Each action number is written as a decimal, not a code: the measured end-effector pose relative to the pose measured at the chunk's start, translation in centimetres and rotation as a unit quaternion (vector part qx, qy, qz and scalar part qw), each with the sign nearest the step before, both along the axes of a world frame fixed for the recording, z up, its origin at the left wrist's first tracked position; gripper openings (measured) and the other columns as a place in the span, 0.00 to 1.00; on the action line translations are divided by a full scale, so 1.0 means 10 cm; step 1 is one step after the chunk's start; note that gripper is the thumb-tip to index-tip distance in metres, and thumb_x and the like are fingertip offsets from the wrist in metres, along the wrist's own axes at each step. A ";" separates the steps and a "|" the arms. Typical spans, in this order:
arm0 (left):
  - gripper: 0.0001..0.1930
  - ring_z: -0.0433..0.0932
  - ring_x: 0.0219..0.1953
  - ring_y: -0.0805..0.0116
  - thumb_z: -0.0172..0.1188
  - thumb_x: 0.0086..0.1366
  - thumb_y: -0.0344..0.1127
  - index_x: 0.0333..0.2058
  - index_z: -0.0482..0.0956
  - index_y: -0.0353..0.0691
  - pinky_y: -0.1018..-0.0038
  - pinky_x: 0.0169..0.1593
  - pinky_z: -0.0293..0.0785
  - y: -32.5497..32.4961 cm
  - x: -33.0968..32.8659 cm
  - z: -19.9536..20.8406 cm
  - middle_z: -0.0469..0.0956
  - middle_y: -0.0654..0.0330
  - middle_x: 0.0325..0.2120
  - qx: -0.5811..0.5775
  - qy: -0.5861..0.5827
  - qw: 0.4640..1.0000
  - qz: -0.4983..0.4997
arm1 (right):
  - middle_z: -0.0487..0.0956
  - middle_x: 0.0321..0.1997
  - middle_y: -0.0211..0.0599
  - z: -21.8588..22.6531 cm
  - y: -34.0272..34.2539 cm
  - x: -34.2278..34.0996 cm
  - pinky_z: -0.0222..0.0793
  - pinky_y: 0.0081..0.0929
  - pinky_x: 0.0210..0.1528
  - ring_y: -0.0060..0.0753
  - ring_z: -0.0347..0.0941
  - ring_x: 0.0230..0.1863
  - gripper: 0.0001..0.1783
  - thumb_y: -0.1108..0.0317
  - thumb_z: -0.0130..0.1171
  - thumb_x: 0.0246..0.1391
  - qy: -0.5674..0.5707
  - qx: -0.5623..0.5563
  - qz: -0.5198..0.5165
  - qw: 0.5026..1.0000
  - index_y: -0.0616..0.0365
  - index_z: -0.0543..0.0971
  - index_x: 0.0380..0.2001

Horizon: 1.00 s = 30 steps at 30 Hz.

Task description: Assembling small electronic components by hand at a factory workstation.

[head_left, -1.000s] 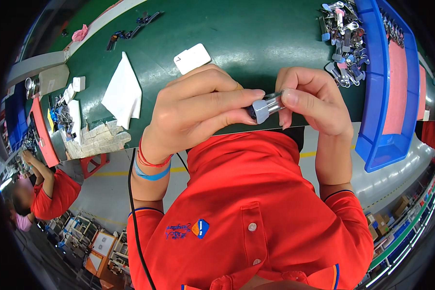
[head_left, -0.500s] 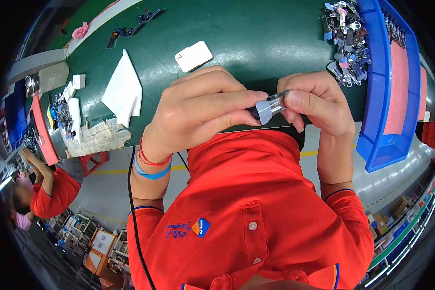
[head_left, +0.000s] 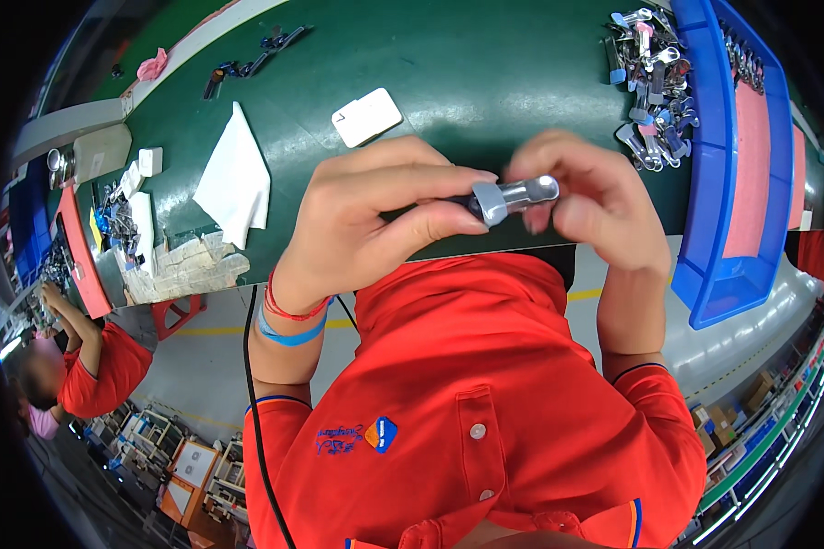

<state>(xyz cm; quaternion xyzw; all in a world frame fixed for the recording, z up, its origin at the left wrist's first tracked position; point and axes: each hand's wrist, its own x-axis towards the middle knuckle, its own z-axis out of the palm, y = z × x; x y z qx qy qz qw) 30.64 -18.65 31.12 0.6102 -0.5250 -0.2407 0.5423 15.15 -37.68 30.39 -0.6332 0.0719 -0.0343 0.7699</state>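
A small shiny metal piece (head_left: 526,191) with a rounded end, a grey-blue band and a dark end lies sideways in front of me, just above the table's near edge. My left hand (head_left: 375,201) is closed on its dark, banded end, pinching it between thumb and fingers. At the rounded metal end is my right hand (head_left: 604,206), its fingers smeared by motion; whether they touch the piece cannot be told. A white card-like block (head_left: 366,117) lies on the green table (head_left: 485,82) beyond my left hand.
Similar metal pieces lie in a pile (head_left: 652,91) at the far right, beside a blue tray (head_left: 696,247) with a pink lining. A white cloth (head_left: 235,174) and some dark parts (head_left: 247,66) are on the left. Further left, a person in red (head_left: 110,366) works.
My right fingers have come off the metal end and are moving, so its rounded tip now shows. My left hand keeps its hold, with the piece turned slightly.
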 end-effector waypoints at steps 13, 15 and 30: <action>0.22 0.76 0.37 0.73 0.69 0.51 0.19 0.47 0.78 0.29 0.78 0.39 0.73 -0.20 -0.26 0.05 0.77 0.58 0.36 0.015 0.179 0.981 0.075 | 0.80 0.38 0.42 -0.01 0.22 -0.01 0.76 0.25 0.35 0.35 0.79 0.34 0.22 0.76 0.72 0.42 -0.137 -0.246 -0.174 0.944 0.63 0.79 0.44; 0.22 0.77 0.35 0.73 0.70 0.51 0.21 0.47 0.79 0.30 0.79 0.39 0.75 -0.25 -0.27 0.06 0.77 0.58 0.35 0.007 0.160 0.984 0.078 | 0.80 0.39 0.43 0.06 0.21 -0.06 0.76 0.24 0.38 0.34 0.79 0.35 0.22 0.79 0.70 0.43 -0.138 -0.302 -0.185 0.925 0.65 0.78 0.44; 0.15 0.80 0.31 0.72 0.66 0.54 0.21 0.43 0.81 0.32 0.78 0.38 0.77 -0.34 -0.53 -0.10 0.80 0.56 0.32 0.097 0.087 0.991 0.016 | 0.79 0.29 0.33 0.70 -1.96 -1.24 0.67 0.21 0.33 0.24 0.74 0.30 0.15 0.66 0.59 0.58 0.266 -0.475 -0.411 0.731 0.69 0.79 0.40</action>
